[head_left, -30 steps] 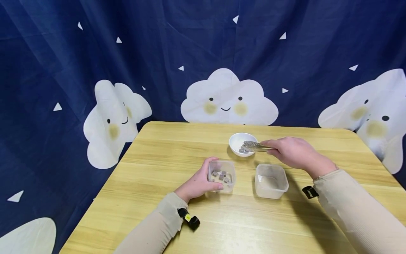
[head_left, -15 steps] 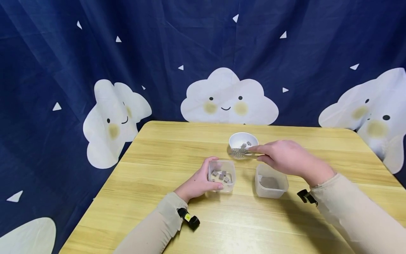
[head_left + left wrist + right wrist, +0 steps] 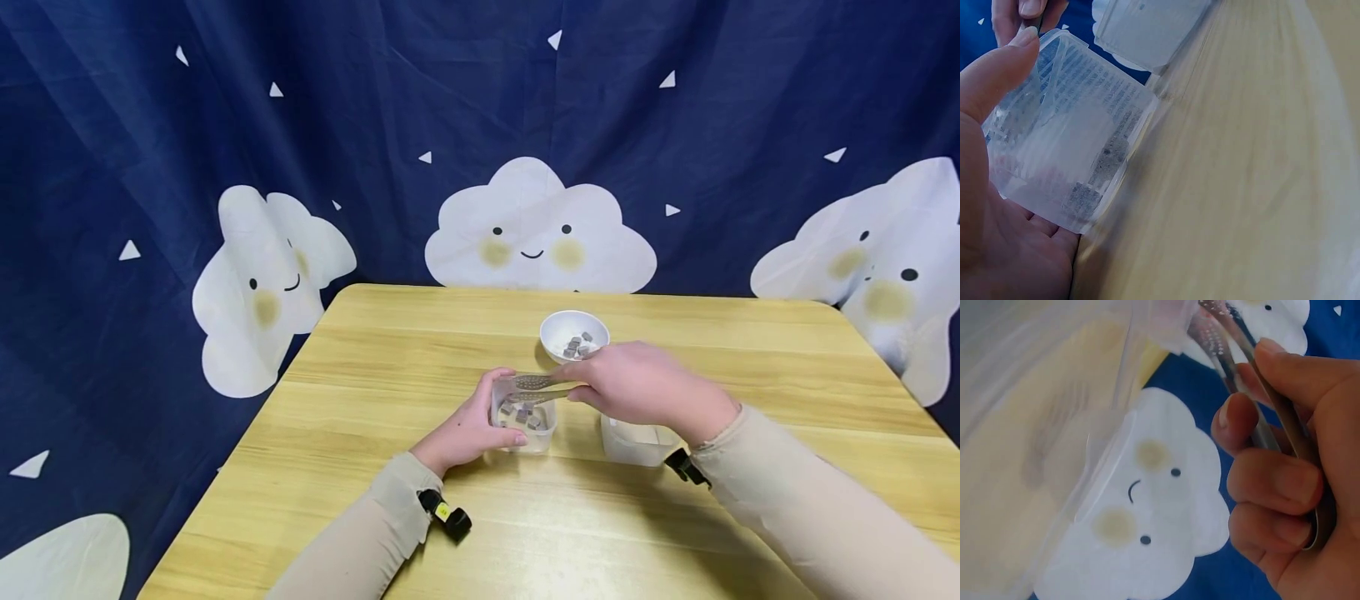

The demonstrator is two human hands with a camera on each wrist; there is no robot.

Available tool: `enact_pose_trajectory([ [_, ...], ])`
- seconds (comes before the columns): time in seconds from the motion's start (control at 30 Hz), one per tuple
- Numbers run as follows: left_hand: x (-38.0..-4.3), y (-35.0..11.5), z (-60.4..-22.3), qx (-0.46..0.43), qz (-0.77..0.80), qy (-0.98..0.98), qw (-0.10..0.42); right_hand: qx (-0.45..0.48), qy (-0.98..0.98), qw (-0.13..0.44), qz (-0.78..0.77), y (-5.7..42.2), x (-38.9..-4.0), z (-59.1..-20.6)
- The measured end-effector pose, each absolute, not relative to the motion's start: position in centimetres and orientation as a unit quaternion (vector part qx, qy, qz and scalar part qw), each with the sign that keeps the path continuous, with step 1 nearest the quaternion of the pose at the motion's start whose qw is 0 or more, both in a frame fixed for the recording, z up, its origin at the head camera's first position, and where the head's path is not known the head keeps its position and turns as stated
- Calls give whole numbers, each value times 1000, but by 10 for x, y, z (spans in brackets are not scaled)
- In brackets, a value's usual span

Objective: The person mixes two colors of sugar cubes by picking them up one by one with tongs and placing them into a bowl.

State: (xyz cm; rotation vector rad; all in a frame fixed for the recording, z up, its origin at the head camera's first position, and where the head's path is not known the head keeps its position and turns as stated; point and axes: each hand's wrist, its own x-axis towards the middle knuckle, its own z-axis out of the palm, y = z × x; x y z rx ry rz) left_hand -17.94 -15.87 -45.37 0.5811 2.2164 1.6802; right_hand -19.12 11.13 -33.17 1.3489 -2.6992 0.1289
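My left hand (image 3: pixel 467 427) grips a square translucent plastic container (image 3: pixel 542 440) from its left side, thumb along the near wall. Several small grey cubes (image 3: pixel 522 415) lie in it. My right hand (image 3: pixel 648 387) holds metal tongs (image 3: pixel 1285 412), fingers wrapped round the arms. Over the left container's opening, the perforated tips (image 3: pixel 534 382) stand apart, and no cube shows between them. Behind the right hand's fingers sits a white bowl (image 3: pixel 557 332) with several more grey cubes (image 3: pixel 577 343) in it.
A second translucent container (image 3: pixel 633 450) stands right of the first, partly hidden under my right hand and wrist. The wooden table (image 3: pixel 390 358) ends at a dark blue curtain (image 3: pixel 390 100) with white cloud prints.
The tongs have moved from the bowl leftward and nearer, to above the left container, and their tips have spread. My left hand and its container have stayed in place.
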Motion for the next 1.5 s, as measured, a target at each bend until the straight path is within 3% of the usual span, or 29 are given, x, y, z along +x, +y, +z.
enact_pose_trajectory([
  [0.73, -178, -160, -450, 200, 579, 776, 152, 390, -919, -25, -53, 63, -192, -337],
  [1.5, -180, -160, -454, 223, 585, 768, 140, 424, -905, -19, -34, 64, -192, -339],
])
